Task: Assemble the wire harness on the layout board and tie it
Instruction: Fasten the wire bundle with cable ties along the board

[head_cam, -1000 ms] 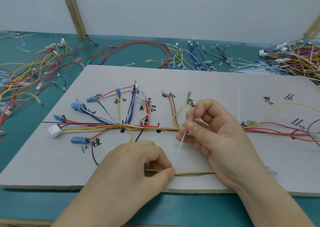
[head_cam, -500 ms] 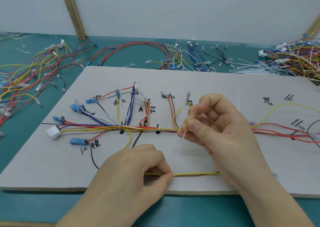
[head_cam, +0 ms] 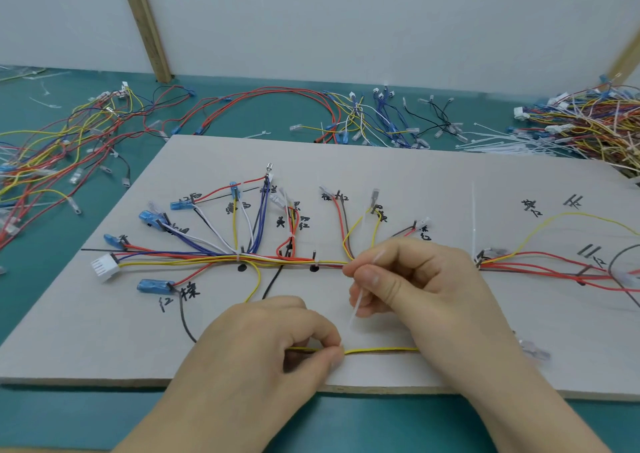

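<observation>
Two hands work at the near edge of the layout board [head_cam: 381, 161]. The left hand [head_cam: 263, 345] pinches the yellow wire [head_cam: 381, 350] against the board; the right hand [head_cam: 415, 279] pinches a white cable tie [head_cam: 356, 305] just above it, fingers pressed together. Tying this near branch seems the step in hand; next the tie must loop under the wire.

You're seeing a pale grey layout board [head_cam: 415, 175] with black markings, a teal table [head_cam: 69, 400], a yellow wire [head_cam: 381, 350], a white cable tie [head_cam: 356, 305].
</observation>
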